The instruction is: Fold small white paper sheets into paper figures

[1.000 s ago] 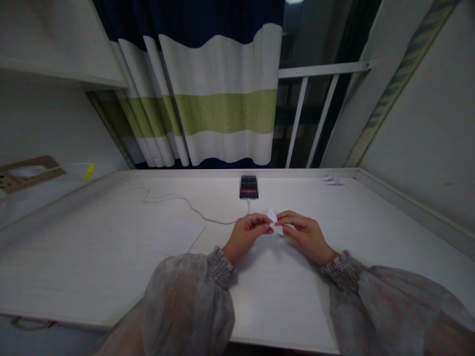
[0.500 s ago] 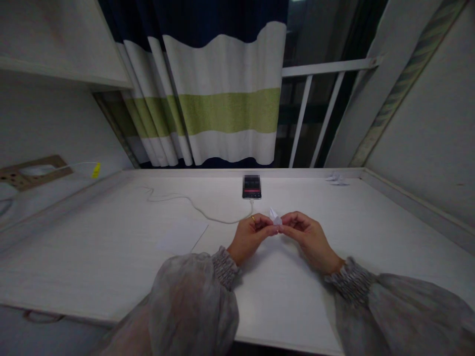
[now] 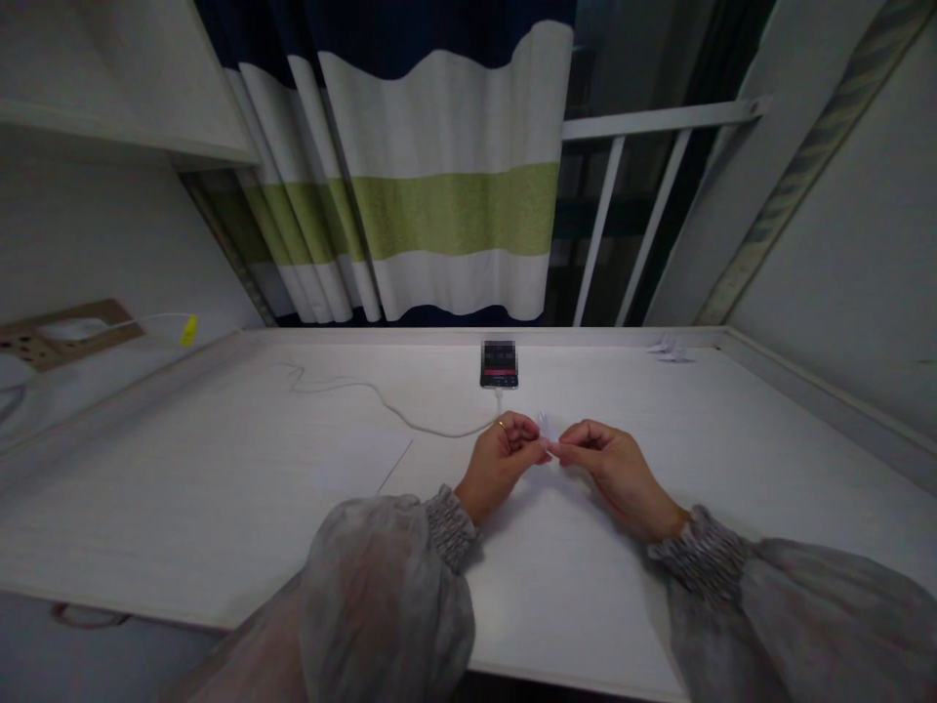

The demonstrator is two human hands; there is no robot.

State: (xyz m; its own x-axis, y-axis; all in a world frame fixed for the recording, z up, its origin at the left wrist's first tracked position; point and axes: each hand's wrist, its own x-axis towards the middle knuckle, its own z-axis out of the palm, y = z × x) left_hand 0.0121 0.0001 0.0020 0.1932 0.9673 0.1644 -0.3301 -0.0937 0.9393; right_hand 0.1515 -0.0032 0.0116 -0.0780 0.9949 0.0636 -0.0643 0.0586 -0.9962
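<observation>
"Counter [image 3: 220, 547] edges first: where do they run, taking clock directions from the hands?"

"Near edge at 6 o'clock, below the forearms. Back rim [image 3: 615, 338] at 12, under the curtain [image 3: 454, 217]. Side rim [image 3: 827, 420] at 3, along the wall."

"And room to move?"

"White surface stretches from the right hand [image 3: 619, 478] out to that side rim. At 9 o'clock a pale sheet [image 3: 358, 461] lies flat, well apart from the left hand [image 3: 502, 459]. The phone [image 3: 499, 366] is near, at 11, its cable [image 3: 410, 422] curving away toward 10. Some white bits [image 3: 670, 350] rest far off at 2, close to the corner."

"Where is the paper [image 3: 543, 424]?"

"Between the two hands, held at the fingertips, with a thin part poking up toward 12."

"Are the hands closed?"

"Both pinch it, thumb and forefinger together, and the tips nearly meet. Its exact shape is too blurred to tell."

"What differs from half a second ago?"

"Then a bigger white folded point stood above the fingers; now less of it shows, and narrower. Phone, cable and sheet lie where they lay."
</observation>
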